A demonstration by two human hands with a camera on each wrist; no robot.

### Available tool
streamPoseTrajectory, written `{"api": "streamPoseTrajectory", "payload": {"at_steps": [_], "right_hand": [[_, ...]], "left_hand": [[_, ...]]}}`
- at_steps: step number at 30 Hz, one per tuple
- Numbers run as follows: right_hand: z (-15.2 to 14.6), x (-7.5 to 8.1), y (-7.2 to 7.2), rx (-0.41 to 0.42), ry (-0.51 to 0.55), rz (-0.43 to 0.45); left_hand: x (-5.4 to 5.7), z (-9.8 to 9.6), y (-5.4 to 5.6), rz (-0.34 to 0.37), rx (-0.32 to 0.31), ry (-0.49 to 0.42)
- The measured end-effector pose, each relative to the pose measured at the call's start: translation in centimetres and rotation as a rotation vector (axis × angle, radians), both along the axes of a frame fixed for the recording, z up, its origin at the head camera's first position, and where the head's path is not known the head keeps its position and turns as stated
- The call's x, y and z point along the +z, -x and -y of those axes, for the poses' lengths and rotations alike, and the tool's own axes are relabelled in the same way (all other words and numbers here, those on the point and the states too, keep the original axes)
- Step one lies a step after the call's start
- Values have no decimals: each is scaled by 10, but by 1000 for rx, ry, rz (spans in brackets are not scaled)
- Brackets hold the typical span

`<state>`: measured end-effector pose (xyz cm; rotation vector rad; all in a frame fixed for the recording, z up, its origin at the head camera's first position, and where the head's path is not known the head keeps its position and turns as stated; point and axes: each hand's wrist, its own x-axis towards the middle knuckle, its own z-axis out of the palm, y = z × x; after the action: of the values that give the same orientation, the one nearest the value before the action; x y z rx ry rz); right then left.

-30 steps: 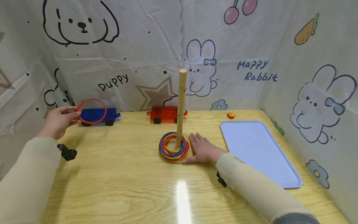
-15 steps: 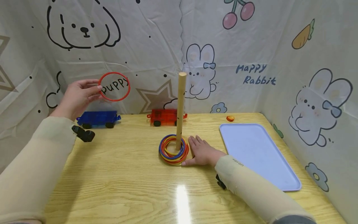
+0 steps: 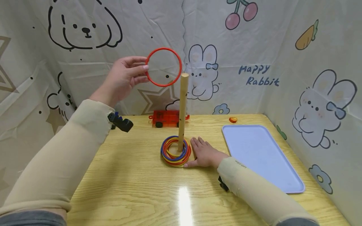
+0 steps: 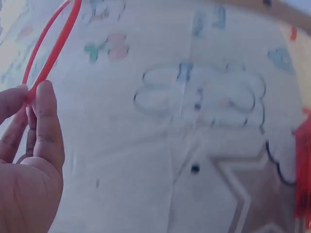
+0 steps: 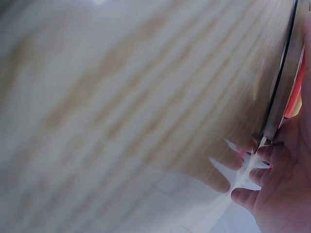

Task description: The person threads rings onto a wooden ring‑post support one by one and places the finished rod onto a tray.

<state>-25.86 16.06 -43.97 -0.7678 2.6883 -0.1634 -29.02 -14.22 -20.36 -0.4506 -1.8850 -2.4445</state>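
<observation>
My left hand (image 3: 124,73) pinches a red plastic ring (image 3: 163,49) at its left edge, thumb on the near side. The ring is raised and faces the head camera, its right edge just left of and above the top of the wooden post (image 3: 183,106). In the left wrist view the ring (image 4: 59,43) shows nearly edge-on between thumb and fingers. Several red, yellow and blue rings (image 3: 169,160) lie stacked around the foot of the post. My right hand (image 3: 206,153) rests with spread fingers on the post's wooden base (image 3: 193,153), thumb beside the stack.
A red toy wagon (image 3: 162,118) stands behind the post on the table (image 3: 141,194). My left arm hides most of a blue one. A pale blue tray (image 3: 263,157) lies at right, a small orange piece (image 3: 233,120) behind it. Printed cloth walls (image 3: 152,22) enclose the table.
My left hand has carried the red ring up and to the right, from in front of the blue wagon to beside the post's top. My right hand has stayed on the base.
</observation>
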Motion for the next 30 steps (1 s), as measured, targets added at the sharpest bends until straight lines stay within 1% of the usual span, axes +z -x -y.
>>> {"api": "streamPoseTrajectory", "payload": {"at_steps": [2, 5, 9, 11, 13, 16, 22, 26, 30], "right_hand": [[-1, 0, 0, -2, -2, -3], [-1, -1, 0, -4, 7, -5], [0, -3, 0, 0, 15, 2], [-1, -3, 0, -2, 16, 1], [-1, -3, 0, -6, 11, -3], [-1, -2, -1, -6, 9, -7], [-1, -4, 0, 2, 11, -5], [-1, -4, 0, -1, 9, -3], [-1, -2, 0, -7, 19, 2]], "left_hand": [[0, -14, 1, 19, -19, 59], [-5, -28, 4, 74, -24, 138], [-15, -36, 6, 112, -19, 211], [-21, -38, 6, 112, -25, 269], [-30, -40, 7, 122, -43, 330], [-48, -41, 7, 163, -75, 422], [-95, -43, 7, 237, -153, 578], [-123, -46, 4, 276, -196, 632], [-146, -49, 0, 298, -240, 671]]}}
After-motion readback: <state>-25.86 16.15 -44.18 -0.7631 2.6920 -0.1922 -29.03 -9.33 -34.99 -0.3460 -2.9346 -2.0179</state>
